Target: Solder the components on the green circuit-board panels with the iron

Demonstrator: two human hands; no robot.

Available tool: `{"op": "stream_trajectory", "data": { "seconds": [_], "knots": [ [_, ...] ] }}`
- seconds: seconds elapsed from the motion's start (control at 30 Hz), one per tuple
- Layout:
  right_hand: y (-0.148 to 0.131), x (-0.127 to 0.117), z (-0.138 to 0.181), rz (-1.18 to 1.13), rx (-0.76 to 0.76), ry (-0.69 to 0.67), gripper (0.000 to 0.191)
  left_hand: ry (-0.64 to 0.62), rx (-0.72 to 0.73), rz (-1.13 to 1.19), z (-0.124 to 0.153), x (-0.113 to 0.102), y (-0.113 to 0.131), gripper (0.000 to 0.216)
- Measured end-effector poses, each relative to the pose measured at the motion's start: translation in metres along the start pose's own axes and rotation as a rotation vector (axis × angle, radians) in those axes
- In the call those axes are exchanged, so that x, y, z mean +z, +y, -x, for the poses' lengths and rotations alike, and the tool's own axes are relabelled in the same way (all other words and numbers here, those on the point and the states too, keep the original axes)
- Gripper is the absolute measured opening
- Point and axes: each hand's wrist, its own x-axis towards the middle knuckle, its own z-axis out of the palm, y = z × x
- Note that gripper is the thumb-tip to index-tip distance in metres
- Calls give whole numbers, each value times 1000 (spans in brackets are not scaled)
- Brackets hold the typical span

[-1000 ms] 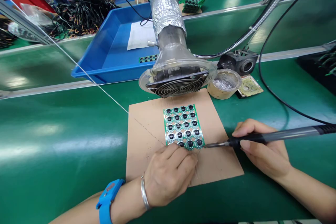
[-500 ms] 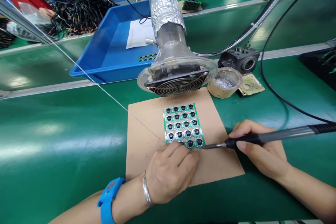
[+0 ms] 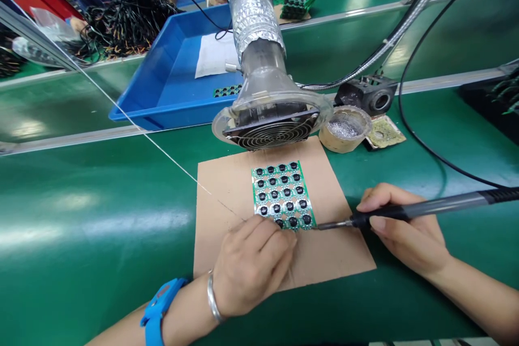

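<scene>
My right hand [image 3: 405, 230] grips a soldering iron [image 3: 389, 215] like a pen, its tip at the lower right corner of a green circuit board panel [image 3: 283, 194]. Rows of round black parts sit on the panel, which lies on a cardboard sheet [image 3: 336, 248]. At the panel's lower edge my left hand [image 3: 255, 265] is closed, fingers pinched and covering the bottom left part. A thin solder wire [image 3: 162, 151] slants down from the upper left into this hand; its end is hidden by the fingers.
A fume extractor hood [image 3: 271, 119] hangs just beyond the panel. Right of it stand a round tub [image 3: 344, 143], a yellow sponge [image 3: 385, 132] and an iron holder [image 3: 371, 94]. A blue tray [image 3: 146, 111] lies behind. Co-workers sit across the bench, near black cables [image 3: 125, 16] and stacked boards [image 3: 299, 2].
My left hand has shifted a little to the left, away from the iron's tip. The iron stays at the panel's corner. The camera view has moved slightly.
</scene>
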Motion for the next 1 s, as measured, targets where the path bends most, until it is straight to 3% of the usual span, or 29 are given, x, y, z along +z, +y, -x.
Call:
{"op": "stream_trajectory", "data": {
  "seconds": [0.23,0.43,0.83,1.0],
  "knots": [
    [-1,1,-1,28,-18,-26,10,170,-173,-36,-9,-27,-20,8],
    [1,1,-1,96,-24,-27,6,169,-151,-7,-9,-25,-19,6],
    [-2,1,-1,-36,27,9,15,156,-161,-9,-10,-25,-20,7],
    [-6,0,-5,-96,1,48,11,179,-220,-145,-13,-40,-42,5]
  ]
}}
